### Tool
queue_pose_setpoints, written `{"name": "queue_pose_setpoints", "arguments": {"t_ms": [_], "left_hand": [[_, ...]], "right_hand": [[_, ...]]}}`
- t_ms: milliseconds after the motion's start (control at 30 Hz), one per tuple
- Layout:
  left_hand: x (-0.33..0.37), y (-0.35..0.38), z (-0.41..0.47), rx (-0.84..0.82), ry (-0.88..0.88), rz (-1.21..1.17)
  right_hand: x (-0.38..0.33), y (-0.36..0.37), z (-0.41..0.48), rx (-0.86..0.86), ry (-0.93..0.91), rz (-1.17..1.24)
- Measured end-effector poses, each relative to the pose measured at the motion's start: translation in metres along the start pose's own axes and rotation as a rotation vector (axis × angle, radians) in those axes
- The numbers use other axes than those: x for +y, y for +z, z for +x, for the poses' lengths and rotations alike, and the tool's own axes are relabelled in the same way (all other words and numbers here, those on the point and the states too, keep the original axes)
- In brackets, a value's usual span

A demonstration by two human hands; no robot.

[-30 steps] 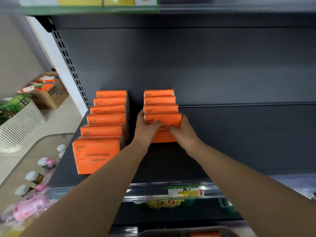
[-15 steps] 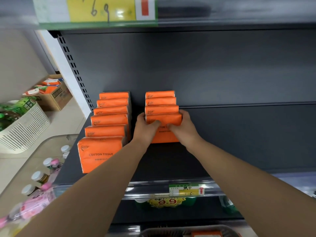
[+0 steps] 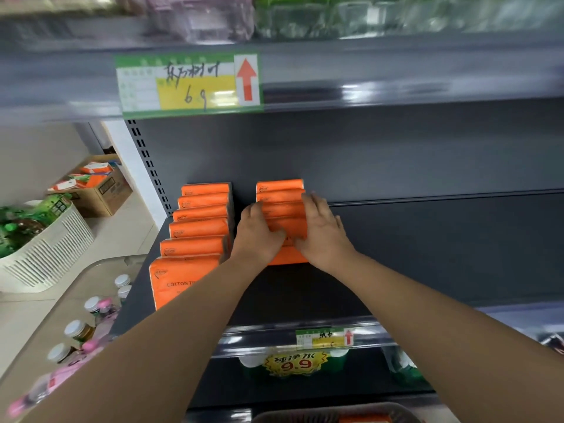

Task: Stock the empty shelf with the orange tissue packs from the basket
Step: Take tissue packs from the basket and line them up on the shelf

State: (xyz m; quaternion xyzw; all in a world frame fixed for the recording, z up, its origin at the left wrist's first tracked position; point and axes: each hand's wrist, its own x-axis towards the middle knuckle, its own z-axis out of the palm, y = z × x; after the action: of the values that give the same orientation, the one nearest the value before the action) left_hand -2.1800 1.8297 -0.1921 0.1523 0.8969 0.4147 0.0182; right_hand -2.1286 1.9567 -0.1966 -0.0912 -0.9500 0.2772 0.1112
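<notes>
At the front of the right-hand row [image 3: 280, 190] on the dark shelf [image 3: 427, 254], the front pack [image 3: 287, 257] is pressed back against the three orange tissue packs behind it. The right hand [image 3: 323, 236] is laid flat, fingers straight, over the row's right edge. The left hand [image 3: 259, 236] is set against the left edge, thumb across the face; whether it grips or only presses cannot be told. The placing step is judged nearly done. The left-hand row [image 3: 198, 227] is seen six deep, so more packs are wanted here. Next, both hands must be freed and lowered to the basket [image 3: 320, 412] at the bottom edge, where another orange pack [image 3: 363, 419] is glimpsed.
</notes>
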Motion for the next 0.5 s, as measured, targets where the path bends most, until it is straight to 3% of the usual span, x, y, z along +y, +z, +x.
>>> {"name": "queue_pose_setpoints", "arguments": {"t_ms": [233, 500], "left_hand": [[0.004, -0.009, -0.027, 0.026, 0.174, 0.356], [0.003, -0.011, -0.062, 0.038, 0.298, 0.620]], "right_hand": [[-0.007, -0.018, -0.028, -0.021, -0.020, -0.262], [-0.006, -0.029, -0.068, 0.023, -0.041, -0.372]]}}
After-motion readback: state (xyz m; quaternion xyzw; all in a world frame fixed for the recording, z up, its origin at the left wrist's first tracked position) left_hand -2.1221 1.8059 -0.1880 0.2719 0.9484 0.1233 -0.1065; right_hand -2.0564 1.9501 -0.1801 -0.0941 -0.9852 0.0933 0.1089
